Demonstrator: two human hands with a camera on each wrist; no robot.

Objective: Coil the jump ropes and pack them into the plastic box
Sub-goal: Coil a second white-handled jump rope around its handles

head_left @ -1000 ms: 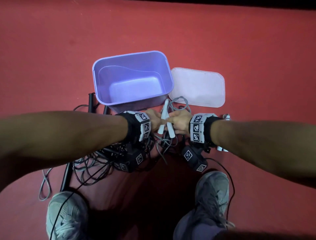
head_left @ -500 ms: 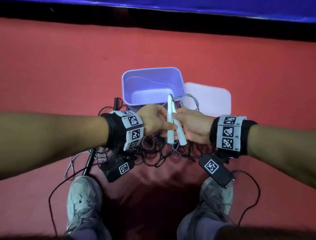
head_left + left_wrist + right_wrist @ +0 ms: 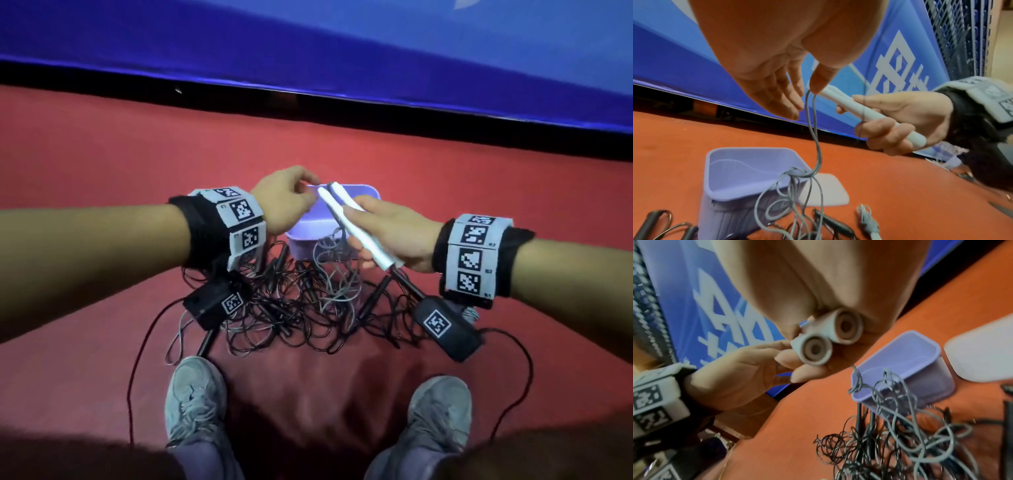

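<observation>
Above the red floor [image 3: 102,192], the right hand [image 3: 394,236] is gripping two white handles [image 3: 352,226] side by side, fingers curled round them. The left hand [image 3: 284,202] is pinching the grey cord [image 3: 813,129] where it is leaving the handle tips, remaining fingers straight. That cord is hanging down into a tangle of ropes [image 3: 301,308] lying just beside the purple plastic box [image 3: 748,170], with its lid [image 3: 826,190] next to it.

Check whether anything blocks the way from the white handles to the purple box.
Nothing solid does: the purple box stands open and empty, its lid on the floor beside it. The right hand holds the white handles above it, but their grey cord hangs uncoiled, knotted and looped at the box's near rim.
</observation>
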